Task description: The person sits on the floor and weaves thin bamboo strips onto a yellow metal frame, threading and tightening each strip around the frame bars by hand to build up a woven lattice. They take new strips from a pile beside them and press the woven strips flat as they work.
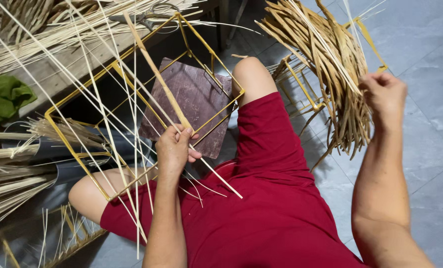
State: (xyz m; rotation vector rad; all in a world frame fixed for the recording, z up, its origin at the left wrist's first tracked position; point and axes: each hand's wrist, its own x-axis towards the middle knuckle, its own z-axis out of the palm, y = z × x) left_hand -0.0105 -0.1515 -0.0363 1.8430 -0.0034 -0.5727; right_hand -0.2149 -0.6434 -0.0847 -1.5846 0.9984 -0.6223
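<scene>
I sit on the floor in red shorts. My left hand (pixel 174 149) grips a flat tan strip (pixel 154 69) that runs up and left across a yellow wire box frame (pixel 72 149) resting over my knees. Many thin pale fibre strands (pixel 107 114) hang over the frame. My right hand (pixel 385 97) reaches to the right and closes on a bundle of dried tan strips (pixel 331 64) draped over a second yellow wire frame (pixel 301 84). A dark purple square board (pixel 194 101) lies under the first frame.
A wooden bench (pixel 77 62) at the upper left carries more pale strands and scissors (pixel 149 15). A green cloth (pixel 5 97) lies at the left. Bundles of fibre (pixel 8 178) lie at the left edge. Grey floor tiles (pixel 430 149) spread to the right.
</scene>
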